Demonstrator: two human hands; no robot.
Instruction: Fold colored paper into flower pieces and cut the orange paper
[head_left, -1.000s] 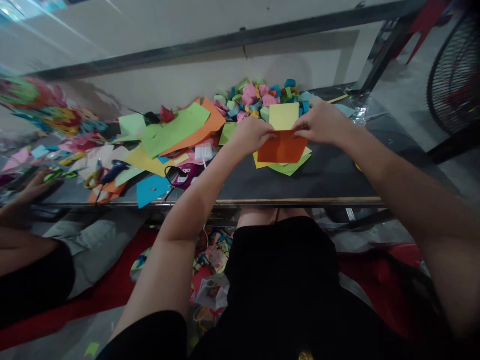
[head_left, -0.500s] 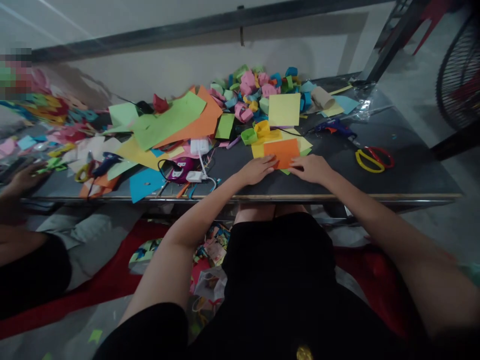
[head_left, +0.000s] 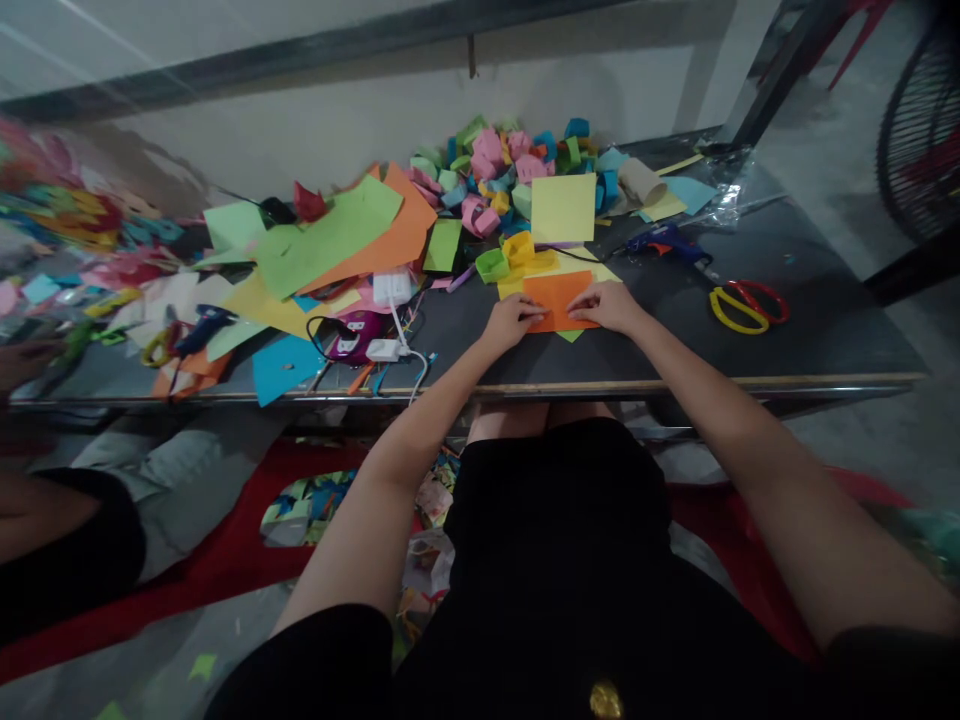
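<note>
A folded-looking orange paper (head_left: 553, 297) lies in front of me, over yellow and green sheets. At its lower left edge my left hand (head_left: 511, 320) has its fingers bent together on the paper. My right hand (head_left: 609, 304) is closed in a pinch at the paper's right side, fingertips on its surface. Just beyond are yellow and green folded paper pieces (head_left: 517, 252) and a pale yellow square sheet (head_left: 562, 208).
Right of my hands lie a blue glue gun (head_left: 667, 240) and scissors with yellow and red handles (head_left: 750, 305). To the left are a purple power strip (head_left: 356, 336) with cables and large green paper (head_left: 330, 240). Folded paper pieces (head_left: 495, 160) are heaped behind. A co-worker's arm (head_left: 30, 365) is at far left.
My fingers have gone from lying flatter on the orange paper to a bent, pinching hold. My right hand has shifted up along its right side. The view has tilted slightly.
</note>
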